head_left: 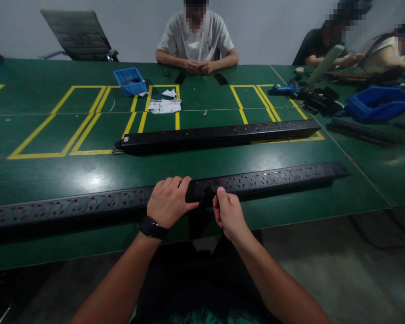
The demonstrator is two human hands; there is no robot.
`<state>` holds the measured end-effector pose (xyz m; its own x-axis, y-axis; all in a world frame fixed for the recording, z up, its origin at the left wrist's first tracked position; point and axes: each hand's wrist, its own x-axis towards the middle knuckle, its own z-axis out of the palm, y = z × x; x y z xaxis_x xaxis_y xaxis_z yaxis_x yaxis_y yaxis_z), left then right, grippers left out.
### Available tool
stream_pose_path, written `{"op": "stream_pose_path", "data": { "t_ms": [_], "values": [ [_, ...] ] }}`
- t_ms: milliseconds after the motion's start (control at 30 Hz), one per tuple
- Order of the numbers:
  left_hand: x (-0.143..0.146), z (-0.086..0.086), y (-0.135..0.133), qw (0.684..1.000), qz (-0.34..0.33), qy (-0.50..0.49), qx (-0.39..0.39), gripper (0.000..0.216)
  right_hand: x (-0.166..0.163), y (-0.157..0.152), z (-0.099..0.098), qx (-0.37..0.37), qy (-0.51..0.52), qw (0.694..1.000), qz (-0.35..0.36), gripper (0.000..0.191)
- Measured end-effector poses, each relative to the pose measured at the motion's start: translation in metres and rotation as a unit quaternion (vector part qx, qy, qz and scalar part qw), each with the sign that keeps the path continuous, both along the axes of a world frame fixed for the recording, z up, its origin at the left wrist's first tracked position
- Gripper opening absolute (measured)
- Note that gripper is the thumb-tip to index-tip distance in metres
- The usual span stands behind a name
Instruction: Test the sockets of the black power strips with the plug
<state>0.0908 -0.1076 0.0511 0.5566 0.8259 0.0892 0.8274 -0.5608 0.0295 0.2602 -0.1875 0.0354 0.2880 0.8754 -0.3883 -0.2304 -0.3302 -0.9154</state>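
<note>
A long black power strip (266,181) with rows of sockets and small red switches lies across the near part of the table. My left hand (168,202), with a dark watch on its wrist, is wrapped over the strip near its middle. My right hand (230,213) is closed just to the right, thumb on top, against the strip's near edge. A small dark piece (209,192) shows by its fingertips; its kind is too dark to tell. Farther back lies a second black power strip (202,137), parallel and apart from both hands.
The green table (97,171) bears yellow tape outlines. Beyond are a blue bin (130,82), torn white paper (165,106), a larger blue bin (380,102) and a blue-handled tool (283,89). A person (195,40) sits opposite; two more people sit at far right.
</note>
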Motion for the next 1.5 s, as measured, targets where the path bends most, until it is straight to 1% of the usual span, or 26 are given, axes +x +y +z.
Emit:
{"op": "stream_pose_path", "data": {
  "t_ms": [67,100,167,233,267,300,367,433,500,567,700,767,933,1100,1267,1500],
  "values": [
    [0.000,0.000,0.000,1.000,0.002,-0.004,-0.001,0.061,-0.002,-0.005,0.000,0.029,-0.030,0.999,0.000,0.059],
    [0.001,0.001,0.000,1.000,0.002,-0.005,-0.003,0.061,-0.002,-0.009,0.001,0.047,-0.049,0.998,0.014,0.060],
    [0.001,0.001,0.001,1.000,0.002,-0.009,-0.006,0.062,0.000,-0.019,0.003,0.078,-0.076,0.992,0.063,0.062],
    [0.001,0.001,0.001,1.000,0.000,-0.012,-0.007,0.065,0.005,-0.030,0.003,0.082,-0.071,0.989,0.101,0.063],
    [0.000,0.001,0.001,1.000,0.000,-0.012,-0.006,0.065,0.009,-0.034,0.002,0.074,-0.055,0.991,0.097,0.062],
    [0.000,0.000,0.001,1.000,-0.001,-0.012,-0.005,0.064,0.014,-0.038,0.001,0.066,-0.033,0.995,0.073,0.062],
    [0.000,-0.001,0.001,1.000,-0.002,-0.013,-0.002,0.063,0.025,-0.040,-0.003,0.062,0.021,0.998,-0.008,0.059],
    [-0.001,-0.002,0.002,1.000,-0.005,-0.016,0.001,0.063,0.037,-0.040,-0.006,0.079,0.068,0.990,-0.093,0.056],
    [-0.001,-0.004,0.002,1.000,-0.009,-0.019,0.003,0.064,0.045,-0.037,-0.008,0.092,0.093,0.983,-0.132,0.053],
    [-0.002,-0.004,0.002,1.000,-0.012,-0.018,0.005,0.065,0.048,-0.033,-0.008,0.090,0.086,0.985,-0.122,0.053],
    [-0.001,-0.005,0.002,1.000,-0.010,-0.013,0.007,0.065,0.041,-0.023,-0.010,0.055,0.026,0.997,-0.049,0.054],
    [-0.001,-0.004,0.002,1.000,-0.008,-0.010,0.008,0.064,0.036,-0.018,-0.011,0.042,0.004,0.999,-0.033,0.055],
    [-0.001,-0.003,0.002,1.000,-0.005,-0.015,0.002,0.064,0.036,-0.009,-0.003,0.016,-0.044,0.997,-0.056,0.057],
    [-0.001,-0.003,0.002,1.000,-0.002,-0.026,-0.001,0.063,0.036,-0.009,0.005,-0.011,-0.054,0.997,-0.060,0.058],
    [-0.002,-0.004,0.003,1.000,-0.008,-0.021,-0.001,0.066,0.031,-0.009,0.002,-0.014,-0.058,0.994,-0.088,0.058],
    [-0.002,-0.003,0.001,1.000,-0.006,-0.012,0.003,0.066,0.030,-0.008,-0.005,-0.007,-0.033,0.996,-0.078,0.057]
  ]
}}
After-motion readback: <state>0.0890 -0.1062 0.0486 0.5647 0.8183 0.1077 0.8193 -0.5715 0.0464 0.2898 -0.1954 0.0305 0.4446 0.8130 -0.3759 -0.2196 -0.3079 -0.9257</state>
